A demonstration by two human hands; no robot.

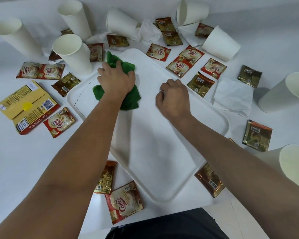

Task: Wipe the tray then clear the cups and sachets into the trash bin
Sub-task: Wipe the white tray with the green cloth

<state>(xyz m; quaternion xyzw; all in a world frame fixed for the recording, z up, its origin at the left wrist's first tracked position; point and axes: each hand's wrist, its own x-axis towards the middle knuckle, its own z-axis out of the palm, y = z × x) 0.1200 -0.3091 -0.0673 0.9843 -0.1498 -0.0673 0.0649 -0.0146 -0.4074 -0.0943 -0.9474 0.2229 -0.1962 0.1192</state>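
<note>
Your left hand (116, 79) presses down on the green cloth (128, 99), fingers spread and curled into the bunched fabric so it moves with your palm instead of sliding out; the cloth spills out past your fingertips toward the far corner and back under your wrist. It sits on the far left part of the white tray (162, 152), just inside a thin brownish line that runs along the rim beside your little finger, which looks like the dirt you are after. Your right hand (173, 99) is curled into a loose fist holding nothing, knuckles resting on the tray near its right rim, probably to pin the tray so the wiping does not push it around. The paper cups (72, 54) and sachets (178, 66) lie scattered on the table (16, 161) all round the tray, beyond both sets of fingers, none on it, so the surface is free to wipe. No trash bin shows. You appear to be in the wiping step, with clearing not yet begun.
</note>
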